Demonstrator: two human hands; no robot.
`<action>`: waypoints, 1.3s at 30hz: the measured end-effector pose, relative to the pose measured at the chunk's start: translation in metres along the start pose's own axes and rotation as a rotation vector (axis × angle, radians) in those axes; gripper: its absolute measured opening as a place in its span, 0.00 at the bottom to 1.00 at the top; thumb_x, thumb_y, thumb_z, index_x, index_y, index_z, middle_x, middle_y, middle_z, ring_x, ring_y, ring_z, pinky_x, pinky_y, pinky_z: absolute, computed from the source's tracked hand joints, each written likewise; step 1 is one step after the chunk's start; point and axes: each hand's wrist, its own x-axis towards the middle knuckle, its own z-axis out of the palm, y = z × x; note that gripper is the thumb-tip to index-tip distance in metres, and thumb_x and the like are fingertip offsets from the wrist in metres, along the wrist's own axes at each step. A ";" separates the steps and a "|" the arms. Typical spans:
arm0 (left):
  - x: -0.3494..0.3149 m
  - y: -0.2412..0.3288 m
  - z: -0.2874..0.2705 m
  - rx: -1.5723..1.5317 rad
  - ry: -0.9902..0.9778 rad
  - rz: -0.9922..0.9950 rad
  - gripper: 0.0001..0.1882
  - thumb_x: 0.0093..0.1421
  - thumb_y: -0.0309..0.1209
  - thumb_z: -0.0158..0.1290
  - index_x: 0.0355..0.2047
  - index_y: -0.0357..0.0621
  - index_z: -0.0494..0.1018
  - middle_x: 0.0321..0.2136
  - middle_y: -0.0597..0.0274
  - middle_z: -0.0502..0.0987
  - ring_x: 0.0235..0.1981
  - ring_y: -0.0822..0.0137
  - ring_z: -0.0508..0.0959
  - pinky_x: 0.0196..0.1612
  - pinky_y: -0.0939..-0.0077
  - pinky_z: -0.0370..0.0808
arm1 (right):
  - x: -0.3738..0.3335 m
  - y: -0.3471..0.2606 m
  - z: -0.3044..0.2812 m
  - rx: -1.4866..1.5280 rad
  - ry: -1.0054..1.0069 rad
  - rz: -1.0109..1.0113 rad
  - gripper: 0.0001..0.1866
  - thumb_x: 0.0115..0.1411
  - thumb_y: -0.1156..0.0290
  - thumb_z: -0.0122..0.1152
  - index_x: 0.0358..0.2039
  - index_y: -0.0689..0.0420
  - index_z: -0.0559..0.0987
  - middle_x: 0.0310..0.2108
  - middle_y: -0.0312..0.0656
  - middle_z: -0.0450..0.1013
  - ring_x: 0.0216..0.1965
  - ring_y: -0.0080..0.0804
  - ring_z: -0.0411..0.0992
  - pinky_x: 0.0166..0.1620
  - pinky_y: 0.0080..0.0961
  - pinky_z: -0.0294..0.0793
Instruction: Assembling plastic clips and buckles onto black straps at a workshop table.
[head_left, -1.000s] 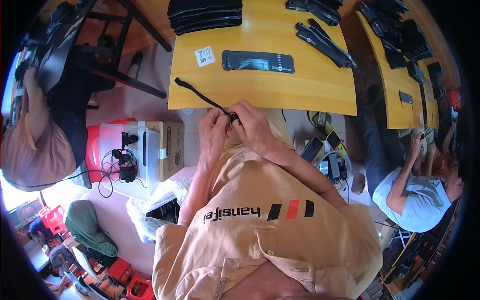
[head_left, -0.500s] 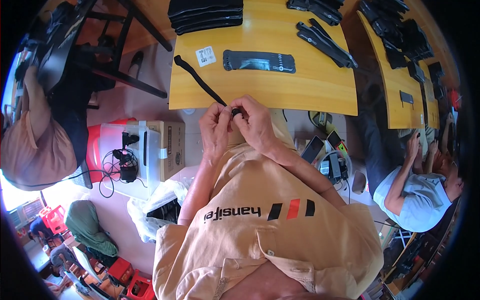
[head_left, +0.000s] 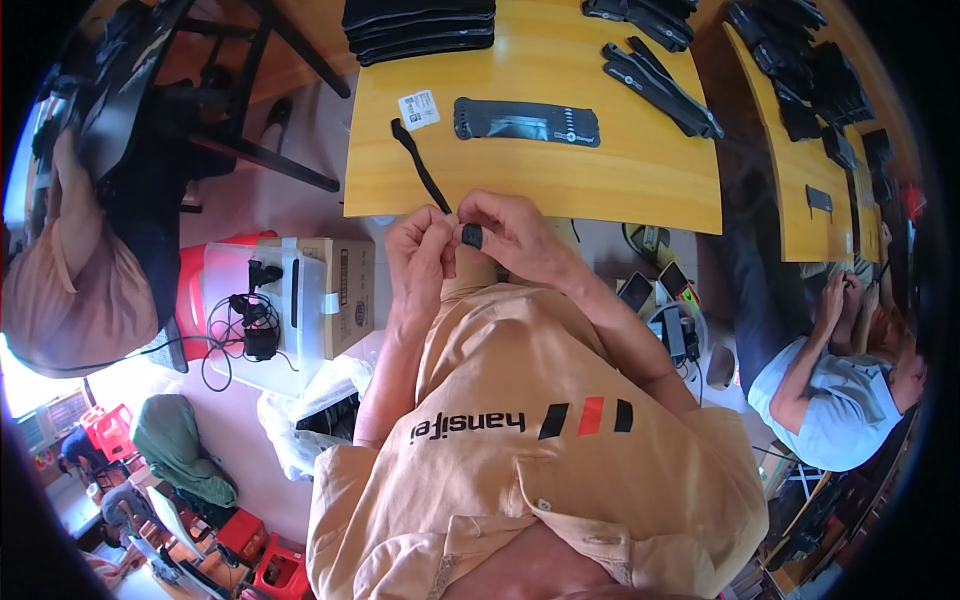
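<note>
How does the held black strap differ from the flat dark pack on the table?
The black strap is narrow and plain where visible; the flat dark pack is broader, with pale printing. The strap is held in the left hand; the pack lies on the table, untouched. Both are dark and elongated.

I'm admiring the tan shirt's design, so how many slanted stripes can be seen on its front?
3, in a row on the tan shirt: left black stripe, middle red stripe, right black stripe, as pictured. Folds could hide more.
</note>
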 end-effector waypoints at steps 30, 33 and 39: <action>-0.013 0.028 0.012 0.375 -0.155 0.042 0.16 0.61 0.36 0.46 0.20 0.40 0.67 0.12 0.70 0.64 0.14 0.81 0.63 0.17 0.88 0.59 | -0.013 -0.044 0.000 0.492 0.014 0.170 0.10 0.55 0.74 0.41 0.18 0.61 0.67 0.13 0.41 0.66 0.11 0.19 0.61 0.16 0.13 0.62; -0.017 0.035 0.010 0.302 -0.213 -0.009 0.14 0.62 0.32 0.45 0.22 0.36 0.69 0.13 0.70 0.65 0.14 0.82 0.64 0.17 0.87 0.61 | -0.014 -0.039 -0.006 0.860 -0.145 0.279 0.10 0.56 0.74 0.42 0.20 0.61 0.67 0.14 0.38 0.66 0.12 0.18 0.61 0.16 0.13 0.62; -0.016 0.033 0.014 0.319 -0.085 0.041 0.15 0.62 0.31 0.45 0.20 0.37 0.69 0.12 0.70 0.65 0.13 0.82 0.64 0.16 0.87 0.60 | -0.010 -0.039 0.003 0.657 -0.028 0.163 0.09 0.58 0.73 0.44 0.21 0.61 0.68 0.14 0.36 0.64 0.12 0.19 0.61 0.16 0.13 0.61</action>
